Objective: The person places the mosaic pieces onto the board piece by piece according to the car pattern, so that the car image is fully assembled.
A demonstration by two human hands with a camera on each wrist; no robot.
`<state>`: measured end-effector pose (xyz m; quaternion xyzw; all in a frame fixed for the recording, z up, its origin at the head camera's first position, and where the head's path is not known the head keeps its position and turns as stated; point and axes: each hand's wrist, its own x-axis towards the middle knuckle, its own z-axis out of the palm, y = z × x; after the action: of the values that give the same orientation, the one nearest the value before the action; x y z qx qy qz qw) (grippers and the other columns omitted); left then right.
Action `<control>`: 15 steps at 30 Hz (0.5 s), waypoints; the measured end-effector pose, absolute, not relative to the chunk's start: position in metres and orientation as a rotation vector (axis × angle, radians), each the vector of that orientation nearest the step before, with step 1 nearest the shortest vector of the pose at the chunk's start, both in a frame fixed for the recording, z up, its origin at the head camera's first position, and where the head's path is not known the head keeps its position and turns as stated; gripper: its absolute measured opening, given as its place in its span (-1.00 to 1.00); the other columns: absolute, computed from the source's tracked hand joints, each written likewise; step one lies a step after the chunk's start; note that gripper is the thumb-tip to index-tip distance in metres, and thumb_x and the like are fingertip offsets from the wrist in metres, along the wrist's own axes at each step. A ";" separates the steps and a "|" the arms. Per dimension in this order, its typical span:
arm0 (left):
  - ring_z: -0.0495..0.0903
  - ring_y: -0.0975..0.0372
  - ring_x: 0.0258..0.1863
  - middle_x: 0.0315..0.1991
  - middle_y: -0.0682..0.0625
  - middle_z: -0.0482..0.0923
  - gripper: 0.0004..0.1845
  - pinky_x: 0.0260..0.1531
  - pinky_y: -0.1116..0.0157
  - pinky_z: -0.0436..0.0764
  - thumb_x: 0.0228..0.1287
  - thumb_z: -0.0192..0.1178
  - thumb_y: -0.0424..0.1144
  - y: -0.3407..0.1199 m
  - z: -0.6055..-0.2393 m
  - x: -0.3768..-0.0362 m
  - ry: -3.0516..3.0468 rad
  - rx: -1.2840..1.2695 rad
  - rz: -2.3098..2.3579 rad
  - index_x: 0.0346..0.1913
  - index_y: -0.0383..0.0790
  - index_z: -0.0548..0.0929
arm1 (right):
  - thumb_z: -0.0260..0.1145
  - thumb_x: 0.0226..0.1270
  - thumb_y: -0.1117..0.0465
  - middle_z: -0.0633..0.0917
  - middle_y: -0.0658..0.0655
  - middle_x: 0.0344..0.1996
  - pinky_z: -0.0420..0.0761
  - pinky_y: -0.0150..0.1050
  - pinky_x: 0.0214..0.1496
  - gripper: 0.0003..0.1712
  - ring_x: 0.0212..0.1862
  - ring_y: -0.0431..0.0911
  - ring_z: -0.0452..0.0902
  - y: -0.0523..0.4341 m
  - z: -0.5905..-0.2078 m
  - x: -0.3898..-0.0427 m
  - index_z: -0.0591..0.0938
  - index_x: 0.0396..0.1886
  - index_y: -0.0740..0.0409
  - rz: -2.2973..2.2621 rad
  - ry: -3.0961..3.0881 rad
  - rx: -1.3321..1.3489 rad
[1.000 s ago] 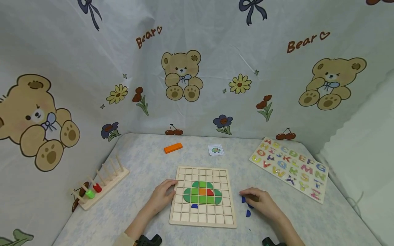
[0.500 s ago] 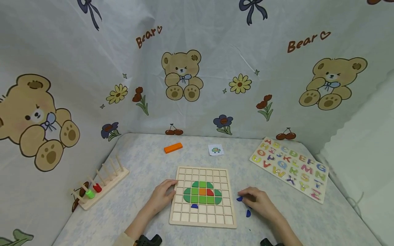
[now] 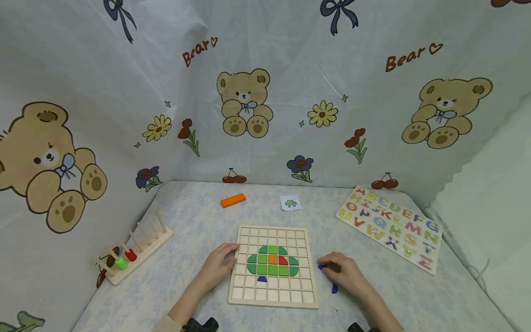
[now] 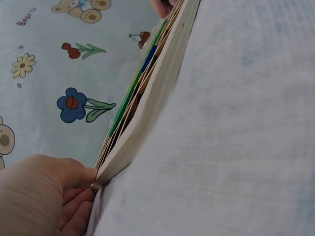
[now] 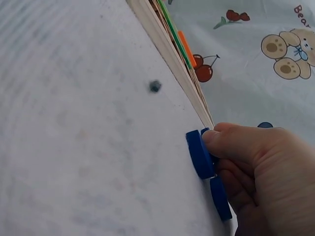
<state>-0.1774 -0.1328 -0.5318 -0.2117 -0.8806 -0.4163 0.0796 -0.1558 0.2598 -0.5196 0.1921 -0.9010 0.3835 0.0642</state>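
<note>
A wooden grid board [image 3: 249, 295] lies in front of me, with green, orange and red pieces set in its middle and a blue half-round piece [image 3: 262, 279] below them. My left hand [image 3: 216, 266] holds the board's left edge; in the left wrist view the thumb and fingers meet at that edge. Right of the board, my right hand [image 3: 343, 273] pinches a blue half-round piece [image 3: 321, 267] between thumb and fingers. Another blue half-round piece [image 3: 334, 288] rests on the table just below that hand. In the right wrist view, blue pieces [image 5: 198, 156] show beside the thumb, partly overlapping.
A wooden peg rack [image 3: 143, 256] with green and red beads stands at the left. Behind the board are an orange block [image 3: 233, 200] and a small picture card [image 3: 291, 203]. An alphabet board [image 3: 390, 226] lies at the back right. A bear-print cloth [image 3: 282, 55] hangs behind the table.
My right hand has gathered the blue half-round piece and shifted slightly left toward the board with it. Another blue piece near the fingers is now hidden in the head view. My left hand stays put.
</note>
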 end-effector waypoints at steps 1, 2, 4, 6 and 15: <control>0.43 0.11 0.16 0.11 -0.05 0.50 -0.59 0.13 0.07 0.41 0.24 0.22 -0.39 -0.133 -0.532 -0.177 -2.634 -0.635 -1.245 0.17 -0.29 0.54 | 0.44 0.06 0.39 0.67 -0.11 -0.27 0.57 -0.28 -0.10 -0.73 -0.17 -0.18 0.57 0.260 -0.520 -0.156 0.72 -0.21 0.06 1.159 -2.715 0.581; 0.44 0.10 0.16 0.10 -0.05 0.50 -0.59 0.13 0.07 0.41 0.24 0.22 -0.39 -0.133 -0.532 -0.177 -2.632 -0.636 -1.244 0.17 -0.29 0.54 | 0.45 0.05 0.40 0.67 -0.11 -0.27 0.58 -0.28 -0.10 -0.72 -0.17 -0.18 0.57 0.260 -0.521 -0.156 0.72 -0.22 0.06 1.158 -2.709 0.581; 0.44 0.10 0.15 0.10 -0.05 0.50 -0.59 0.13 0.07 0.41 0.24 0.22 -0.39 -0.133 -0.532 -0.177 -2.634 -0.635 -1.235 0.17 -0.29 0.54 | 0.45 0.04 0.40 0.66 -0.14 -0.28 0.58 -0.29 -0.13 -0.72 -0.18 -0.20 0.56 0.259 -0.520 -0.155 0.72 -0.24 0.05 1.134 -2.706 0.552; 0.45 0.09 0.14 0.10 -0.05 0.50 -0.59 0.12 0.05 0.42 0.23 0.22 -0.40 -0.132 -0.532 -0.177 -2.625 -0.640 -1.231 0.16 -0.30 0.54 | 0.46 0.02 0.42 0.66 -0.15 -0.31 0.59 -0.30 -0.17 -0.72 -0.21 -0.22 0.55 0.260 -0.517 -0.155 0.72 -0.25 0.06 1.106 -2.684 0.512; 0.45 0.08 0.14 0.09 -0.08 0.50 -0.59 0.12 0.06 0.42 0.24 0.22 -0.39 -0.133 -0.532 -0.178 -2.629 -0.645 -1.229 0.16 -0.32 0.54 | 0.48 -0.04 0.46 0.67 -0.14 -0.36 0.61 -0.14 -0.29 -0.72 -0.29 -0.25 0.52 0.259 -0.487 -0.155 0.72 -0.29 0.14 0.942 -2.522 0.493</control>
<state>-0.1777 -0.1330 -0.5324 -0.2162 -0.8812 -0.4119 0.0841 -0.1554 0.2592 -0.4873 0.1765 -0.9026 0.3372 0.2009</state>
